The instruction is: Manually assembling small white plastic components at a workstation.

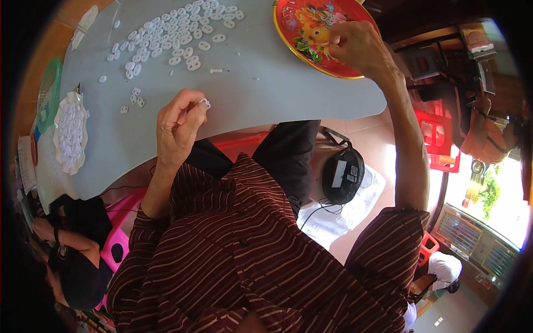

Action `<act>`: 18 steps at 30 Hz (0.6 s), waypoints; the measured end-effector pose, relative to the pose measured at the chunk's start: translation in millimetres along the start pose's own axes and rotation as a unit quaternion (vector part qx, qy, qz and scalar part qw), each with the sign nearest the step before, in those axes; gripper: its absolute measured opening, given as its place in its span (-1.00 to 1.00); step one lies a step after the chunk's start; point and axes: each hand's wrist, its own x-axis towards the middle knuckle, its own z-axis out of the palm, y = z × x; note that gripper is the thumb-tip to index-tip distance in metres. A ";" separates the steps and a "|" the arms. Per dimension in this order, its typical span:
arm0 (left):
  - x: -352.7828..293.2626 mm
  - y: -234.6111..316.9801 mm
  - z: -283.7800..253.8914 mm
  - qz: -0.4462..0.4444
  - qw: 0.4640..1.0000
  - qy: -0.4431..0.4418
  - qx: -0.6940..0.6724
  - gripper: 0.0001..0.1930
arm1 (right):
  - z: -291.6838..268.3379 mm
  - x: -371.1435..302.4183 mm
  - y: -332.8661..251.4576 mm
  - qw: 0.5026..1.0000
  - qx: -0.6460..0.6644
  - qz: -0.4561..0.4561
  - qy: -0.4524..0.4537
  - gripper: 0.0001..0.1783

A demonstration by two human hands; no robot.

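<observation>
My left hand [180,125] is closed in a pinch above the near edge of the grey table [266,83]. Between its thumb and fingers sits a small white plastic piece [205,104] with an opening in it. Over a round red floral tray [288,33] with a gold rim, my right hand [361,49] has its fingertips drawn together; whatever they hold, if anything, is too small to make out. Tiny pale bits lie in that tray. Many white oval pieces with two holes [177,30] spread across the table's far side. Several smaller white pieces [134,95] lie left of my left hand.
At the left, a scalloped white dish [78,157] full of white pieces stands beside a green basket [49,89]. A black bag [347,176] lies below the table near red stools [436,133]. Other people sit at the left [80,272] and right [483,136].
</observation>
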 end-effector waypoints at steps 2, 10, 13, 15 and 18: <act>-1.5 -1.5 -3.5 -0.013 1.000 0.001 -0.006 -0.93 | 2.7 -4.7 -16.4 0.996 0.071 -0.025 0.042 -0.91; 5.1 5.9 0.3 -0.043 0.996 0.015 -0.081 -0.92 | 68.0 -11.3 -118.8 0.799 0.594 0.095 -0.030 -0.88; 5.3 3.5 2.9 -0.033 0.992 0.016 -0.118 -0.91 | 75.9 -9.9 -129.7 0.780 0.618 0.090 -0.018 -0.89; 5.0 3.5 6.0 -0.029 0.990 0.018 -0.133 -0.91 | 78.0 -8.2 -134.2 0.756 0.646 0.103 -0.011 -0.91; 8.0 0.9 11.9 -0.025 0.989 0.026 -0.143 -0.90 | 80.2 -7.8 -140.3 0.742 0.665 0.082 -0.007 -0.90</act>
